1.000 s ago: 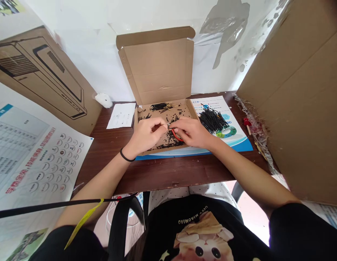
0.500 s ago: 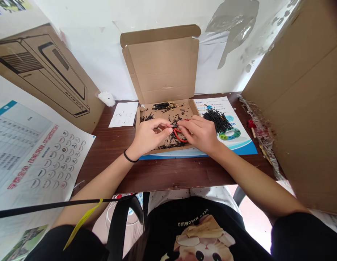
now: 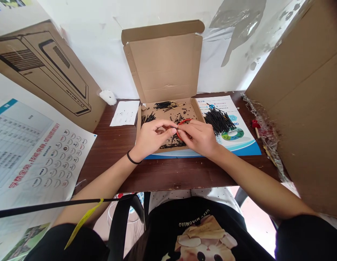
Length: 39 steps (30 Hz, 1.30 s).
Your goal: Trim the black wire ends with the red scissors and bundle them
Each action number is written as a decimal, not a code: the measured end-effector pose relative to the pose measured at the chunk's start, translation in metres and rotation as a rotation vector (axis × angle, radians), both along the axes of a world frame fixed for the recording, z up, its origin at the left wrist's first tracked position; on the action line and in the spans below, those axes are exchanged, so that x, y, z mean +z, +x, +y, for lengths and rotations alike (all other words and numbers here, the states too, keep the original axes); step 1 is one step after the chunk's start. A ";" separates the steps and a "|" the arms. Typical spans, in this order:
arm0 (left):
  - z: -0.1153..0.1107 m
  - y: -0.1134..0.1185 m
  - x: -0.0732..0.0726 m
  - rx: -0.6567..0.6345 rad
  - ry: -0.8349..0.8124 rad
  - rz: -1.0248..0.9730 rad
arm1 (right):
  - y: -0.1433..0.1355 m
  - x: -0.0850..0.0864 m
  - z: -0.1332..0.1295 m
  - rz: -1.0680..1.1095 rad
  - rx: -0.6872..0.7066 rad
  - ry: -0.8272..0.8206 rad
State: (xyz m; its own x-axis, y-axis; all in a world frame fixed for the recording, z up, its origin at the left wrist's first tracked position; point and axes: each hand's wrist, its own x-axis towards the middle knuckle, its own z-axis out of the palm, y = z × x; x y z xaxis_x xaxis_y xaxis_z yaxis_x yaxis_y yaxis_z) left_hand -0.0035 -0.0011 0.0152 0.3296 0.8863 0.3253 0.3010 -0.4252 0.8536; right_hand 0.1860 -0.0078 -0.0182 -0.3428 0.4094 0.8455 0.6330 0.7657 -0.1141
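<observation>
Head view: left hand [image 3: 154, 136] and right hand [image 3: 201, 136] fingers pinch a dark bit [image 3: 177, 127]; weak pinching could drop it

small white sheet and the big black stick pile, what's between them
In the head view: the open cardboard box, black sticks and scraps inside, left hand and right hand over it.

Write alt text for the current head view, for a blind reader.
A person's left hand and right hand, fingertips close together, work over an open cardboard box; anything pinched there is too small to make out. Black pieces lie in the box; red handles show beside the right hand. Rightward, a pile of black sticks rests on a printed sheet.
</observation>
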 end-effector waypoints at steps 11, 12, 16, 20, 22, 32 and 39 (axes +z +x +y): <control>0.001 0.000 -0.002 -0.018 0.043 -0.059 | -0.006 0.000 -0.004 -0.063 0.012 -0.153; 0.001 0.000 -0.001 -0.020 0.042 -0.058 | -0.005 0.000 -0.004 -0.071 0.015 -0.163; 0.000 0.000 -0.001 -0.008 0.022 -0.054 | -0.005 0.002 -0.005 -0.087 0.032 -0.207; 0.000 -0.001 0.000 0.059 0.004 -0.048 | -0.005 0.002 -0.004 -0.042 0.058 -0.273; 0.003 -0.002 0.000 0.101 0.020 -0.048 | -0.005 0.002 -0.003 0.029 0.046 -0.279; 0.007 -0.008 0.004 0.057 0.057 0.160 | -0.003 -0.001 0.000 0.059 -0.036 -0.294; 0.004 -0.006 -0.002 0.092 0.269 0.323 | -0.001 -0.003 0.002 0.043 -0.021 -0.281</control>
